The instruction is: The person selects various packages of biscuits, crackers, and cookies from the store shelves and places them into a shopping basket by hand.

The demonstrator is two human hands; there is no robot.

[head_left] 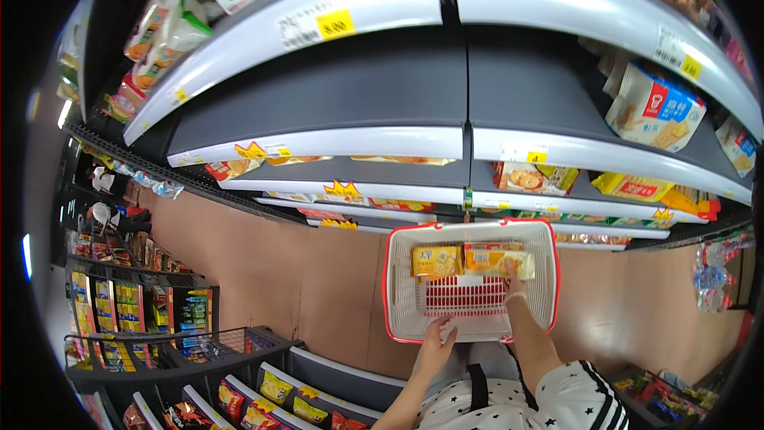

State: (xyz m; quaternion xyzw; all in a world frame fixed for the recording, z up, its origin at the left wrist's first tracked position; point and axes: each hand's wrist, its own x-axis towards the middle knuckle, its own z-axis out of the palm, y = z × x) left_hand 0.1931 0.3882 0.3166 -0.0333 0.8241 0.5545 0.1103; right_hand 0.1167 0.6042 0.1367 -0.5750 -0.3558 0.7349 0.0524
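A white plastic shopping basket [401, 298] with a red rim stands in front of me, below the lowest shelves. Inside, along its far side, lie a yellow biscuit packet [434, 261] at the left and an orange and cream snack packet [486, 261] at the right, with a red-edged packet partly hidden behind it. My right hand [513, 282] reaches into the basket, its fingers touching the orange and cream packet; whether they grip it is not clear. At the basket's near edge is my left hand [440, 335], holding nothing, fingers apart.
Grey store shelves [334, 83] with packaged snacks and price labels rise before me. A white biscuit bag [656, 107] sits at the right. Behind me are racks of snack bags [276, 388]. Water bottles [713, 280] stand at the far right. Two people [104, 215] are in the distance at left.
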